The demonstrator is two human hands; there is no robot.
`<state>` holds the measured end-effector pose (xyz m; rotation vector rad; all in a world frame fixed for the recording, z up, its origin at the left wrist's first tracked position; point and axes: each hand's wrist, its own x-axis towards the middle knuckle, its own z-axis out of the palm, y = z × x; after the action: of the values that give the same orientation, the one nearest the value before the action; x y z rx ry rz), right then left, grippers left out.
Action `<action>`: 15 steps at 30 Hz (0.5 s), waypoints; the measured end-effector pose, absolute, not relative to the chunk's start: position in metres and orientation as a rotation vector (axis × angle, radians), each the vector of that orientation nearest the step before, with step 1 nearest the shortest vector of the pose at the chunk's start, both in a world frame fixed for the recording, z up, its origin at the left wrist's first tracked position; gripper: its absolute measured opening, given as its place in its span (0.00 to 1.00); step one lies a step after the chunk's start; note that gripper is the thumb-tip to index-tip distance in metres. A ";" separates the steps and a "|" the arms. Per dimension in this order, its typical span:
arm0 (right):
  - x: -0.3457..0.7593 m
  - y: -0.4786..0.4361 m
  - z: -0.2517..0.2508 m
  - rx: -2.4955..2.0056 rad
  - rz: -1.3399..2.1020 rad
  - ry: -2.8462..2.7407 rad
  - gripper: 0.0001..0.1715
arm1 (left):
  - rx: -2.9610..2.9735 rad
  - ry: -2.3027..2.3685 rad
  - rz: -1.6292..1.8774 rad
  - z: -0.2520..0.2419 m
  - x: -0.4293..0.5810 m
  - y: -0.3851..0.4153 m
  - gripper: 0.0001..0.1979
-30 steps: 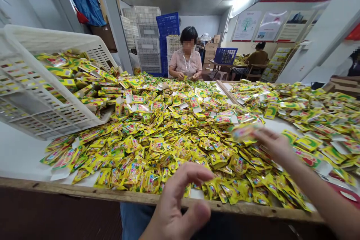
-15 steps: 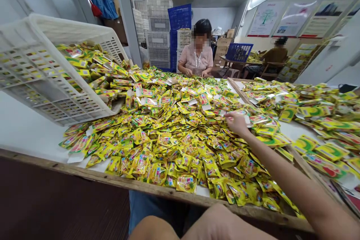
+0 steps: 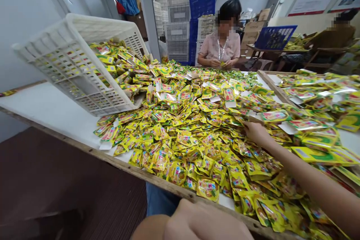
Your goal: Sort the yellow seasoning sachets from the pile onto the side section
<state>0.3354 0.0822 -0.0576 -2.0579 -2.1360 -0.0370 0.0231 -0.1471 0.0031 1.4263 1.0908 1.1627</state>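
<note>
Right hand (image 3: 255,134): fingers (image 3: 248,126) extended, resting on the yellow foil sachets (image 3: 180,138) heaped on the table (image 3: 56,110), hold undetermined; left hand (image 3: 202,224): curled just beside the table's near edge, sachets beyond its fingers, hold undetermined.

Left hand (image 3: 202,225) is chopped off by the bottom edge around 6 o'clock, and the print on those yellow sachets (image 3: 180,142) is way too tiny to read.

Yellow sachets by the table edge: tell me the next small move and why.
Probably bring your left hand up to the yellow sachet nearest the wooden table edge. That hand sits low by the edge, apparently off the pile, while your right hand is out on the far side of the heap of sachets.
</note>
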 end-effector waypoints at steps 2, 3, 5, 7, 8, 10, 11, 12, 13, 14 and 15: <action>0.347 0.070 -0.054 -1.984 -0.058 -2.158 0.15 | 1.564 1.151 1.187 0.011 0.020 -0.113 0.16; 0.352 0.063 -0.052 -1.944 -0.067 -2.171 0.15 | 1.627 1.216 1.188 0.015 0.015 -0.090 0.17; 0.359 0.049 -0.051 -1.871 -0.051 -2.168 0.14 | 1.781 1.524 1.162 0.018 -0.001 -0.036 0.15; 0.360 0.036 -0.051 -1.793 0.078 -2.100 0.13 | 1.877 1.942 1.016 0.015 -0.023 0.018 0.12; 0.358 0.030 -0.050 -1.751 0.167 -2.054 0.12 | 1.864 2.012 0.975 0.010 -0.034 0.040 0.12; 0.352 0.019 -0.048 -1.685 0.322 -1.978 0.12 | 1.820 2.133 0.879 -0.003 -0.052 0.070 0.10; 0.349 0.015 -0.048 -1.667 0.366 -1.953 0.12 | 1.802 2.171 0.837 -0.010 -0.057 0.079 0.09; 0.346 0.013 -0.047 -1.667 0.384 -1.929 0.13 | 1.799 2.192 0.807 -0.016 -0.061 0.083 0.07; 0.343 0.011 -0.048 -1.684 0.384 -1.893 0.14 | 1.813 2.199 0.794 -0.020 -0.063 0.086 0.06; 0.342 0.012 -0.048 -1.705 0.382 -1.842 0.14 | 1.839 2.195 0.797 -0.022 -0.064 0.086 0.05; 0.340 0.012 -0.049 -1.729 0.377 -1.780 0.13 | 1.871 2.182 0.811 -0.023 -0.064 0.085 0.05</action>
<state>0.3404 0.0125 -0.0489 -1.7286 -1.7797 0.3769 -0.0644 0.0854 -0.0225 1.8708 2.1821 0.8109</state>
